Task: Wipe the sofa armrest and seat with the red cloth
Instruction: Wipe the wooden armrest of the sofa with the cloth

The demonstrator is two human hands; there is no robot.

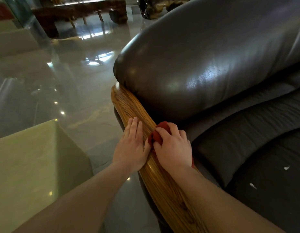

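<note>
Right hand (173,148) has its grip closed around the bunched red cloth (156,137), pressing it onto the inner edge of the wooden armrest (129,106), right where the rail meets the dark leather back cushion (196,68). Left hand (131,145) lies flat on the rail just beside it, fingers spread and holding nothing, thumb touching the cloth. Step in hand looks like the armrest wipe, early on: the seat (255,148) appears untouched, with two small white specks (286,167) sitting on it. To do this well, the person should probably open the cloth out from its wad so more fabric contacts the wood, then run long strokes along the grain toward the rounded far end. The left hand should keep bracing but slide clear of the path, otherwise it blocks the outer half of the rail. The crease between rail and cushion likely traps dust, so a folded cloth edge should go in there. Pressure should stay moderate on the glossy finish. Seat next, specks included
</note>
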